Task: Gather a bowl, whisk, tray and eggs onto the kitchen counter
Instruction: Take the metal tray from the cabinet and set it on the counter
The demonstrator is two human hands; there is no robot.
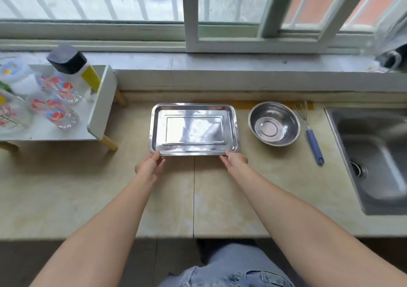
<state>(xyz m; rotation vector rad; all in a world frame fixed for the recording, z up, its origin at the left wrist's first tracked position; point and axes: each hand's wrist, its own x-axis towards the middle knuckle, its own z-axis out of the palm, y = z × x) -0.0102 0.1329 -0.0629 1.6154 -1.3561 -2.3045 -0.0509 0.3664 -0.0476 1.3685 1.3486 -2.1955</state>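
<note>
While I am gripping tray (pixel 193 130) near edge, left hand (pixel 149 165) and right hand (pixel 235 160) pinching its corners, tray is sitting on counter (pixel 66 187). Bowl (pixel 274 123) lying just right of tray, whisk (pixel 310 132) beyond bowl. Eggs not showing; still fetching those.

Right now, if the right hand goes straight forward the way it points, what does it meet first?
The right hand already touches the near edge of the metal tray; pushing on would likely slide the tray toward the wall.
</note>
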